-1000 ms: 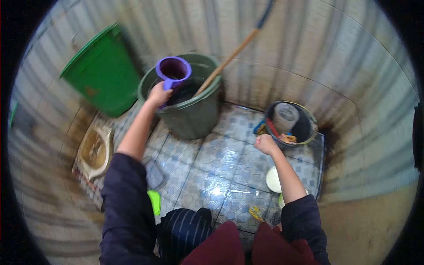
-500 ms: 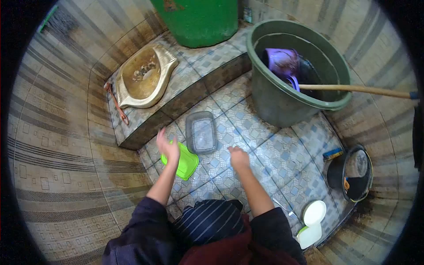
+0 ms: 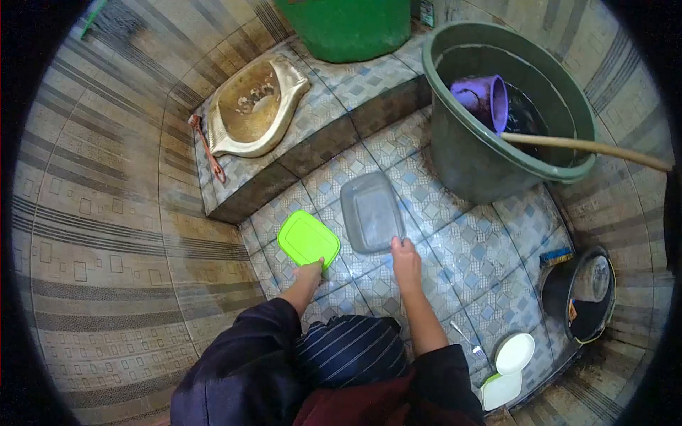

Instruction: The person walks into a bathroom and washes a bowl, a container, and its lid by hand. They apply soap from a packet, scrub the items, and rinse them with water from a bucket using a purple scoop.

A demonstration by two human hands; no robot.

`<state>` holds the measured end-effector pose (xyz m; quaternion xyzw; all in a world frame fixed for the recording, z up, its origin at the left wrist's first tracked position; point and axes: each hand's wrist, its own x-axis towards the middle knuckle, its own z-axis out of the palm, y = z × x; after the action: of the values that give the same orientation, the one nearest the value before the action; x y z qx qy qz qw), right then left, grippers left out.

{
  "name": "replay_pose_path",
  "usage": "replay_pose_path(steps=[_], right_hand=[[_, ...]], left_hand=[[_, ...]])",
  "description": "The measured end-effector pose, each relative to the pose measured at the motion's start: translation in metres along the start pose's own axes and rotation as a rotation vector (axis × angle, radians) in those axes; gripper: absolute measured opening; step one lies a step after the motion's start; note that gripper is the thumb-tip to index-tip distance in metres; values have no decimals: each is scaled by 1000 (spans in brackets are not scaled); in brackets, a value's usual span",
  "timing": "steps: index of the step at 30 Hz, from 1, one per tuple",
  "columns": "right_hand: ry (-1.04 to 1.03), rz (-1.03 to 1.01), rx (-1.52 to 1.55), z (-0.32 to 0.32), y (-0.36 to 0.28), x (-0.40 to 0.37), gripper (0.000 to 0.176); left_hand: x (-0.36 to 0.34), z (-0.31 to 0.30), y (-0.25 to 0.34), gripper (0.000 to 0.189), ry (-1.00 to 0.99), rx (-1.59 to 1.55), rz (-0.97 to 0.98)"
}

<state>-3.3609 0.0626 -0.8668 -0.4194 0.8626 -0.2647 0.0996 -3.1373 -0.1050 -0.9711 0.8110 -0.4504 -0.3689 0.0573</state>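
My right hand (image 3: 406, 266) is closed on the near right corner of a grey translucent plastic food container (image 3: 371, 213), which looks slightly raised and tilted above the tiled floor. The bright green lid (image 3: 307, 238) is to its left, its near edge pinched between the thumb and fingers of my left hand (image 3: 308, 274). Some of the left fingers are hidden under the lid. The lid and the container are apart from each other.
A large green tub (image 3: 469, 167) of water holds a purple dipper (image 3: 483, 99) and a wooden handle (image 3: 582, 144). A squat toilet (image 3: 291, 113) sits on the raised step. At right are a black bucket (image 3: 558, 298), a brush (image 3: 556, 257), forks (image 3: 467, 339) and white dishes (image 3: 515, 353).
My left hand has come down from above the lid and taken its near edge. My right hand has moved to the container and gripped its corner. The whole view has shifted slightly.
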Motion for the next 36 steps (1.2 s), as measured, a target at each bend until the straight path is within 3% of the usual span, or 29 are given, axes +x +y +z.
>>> replay_pose_path(steps=[2,3,4,6,8,10,11,13,15,16,19,22,24,27,28,30,32,34,35,36], right_hand=[[64,28,-10,-29,5,-11,9],[132,-30,48,-43,8,-16,11],[204,-86,102,-57,11,-21,13],[196,-93,116,-87,22,-35,17],[139,-154,153,-130,29,-50,19],[199,-170,127,-212,14,-68,19],[256,-68,127,-247,8,-83,18],[413,154,191,-314,-8,-111,16],[568,373,393,-382,-24,-129,15],[615,463,536,-416,-33,-136,15],[639,499,478,-507,-82,-146,16],[672,307,481,-585,-141,-139,18],[544,245,452,-659,-218,-125,13],[544,131,460,-728,-299,-96,19],[531,73,419,-751,-327,-90,19],[479,-47,444,-784,-371,-75,21],[425,-194,368,-804,-403,-66,24],[378,-314,410,-816,-431,-66,25],[342,-383,407,-825,-446,-70,26],[277,-433,401,-831,-454,-78,26]], left_hand=[[-40,-12,37,55,125,-204,-410],[-25,-18,19,51,-172,-221,-179],[-21,-27,15,51,-187,-211,-169],[-34,-38,23,52,-334,-430,40],[-125,-71,72,40,-84,-530,101],[-181,-91,100,19,27,-812,115],[-210,-105,112,19,-4,-809,125],[-261,-142,134,19,-88,-554,472],[-294,-172,155,18,-148,-464,698],[-334,-197,181,18,-227,-484,671],[-414,-274,242,15,-321,-569,703],[-476,-372,308,12,-424,-700,663],[-520,-457,352,15,-524,-788,477],[-552,-566,394,27,-703,-844,583],[-576,-601,407,16,-676,-925,563],[-591,-665,417,15,-700,-838,662],[-572,-692,405,10,-638,-802,797],[-559,-711,383,10,-432,-632,1052],[-568,-723,366,10,-385,-674,1006],[-585,-736,350,11,-169,-557,1228]])
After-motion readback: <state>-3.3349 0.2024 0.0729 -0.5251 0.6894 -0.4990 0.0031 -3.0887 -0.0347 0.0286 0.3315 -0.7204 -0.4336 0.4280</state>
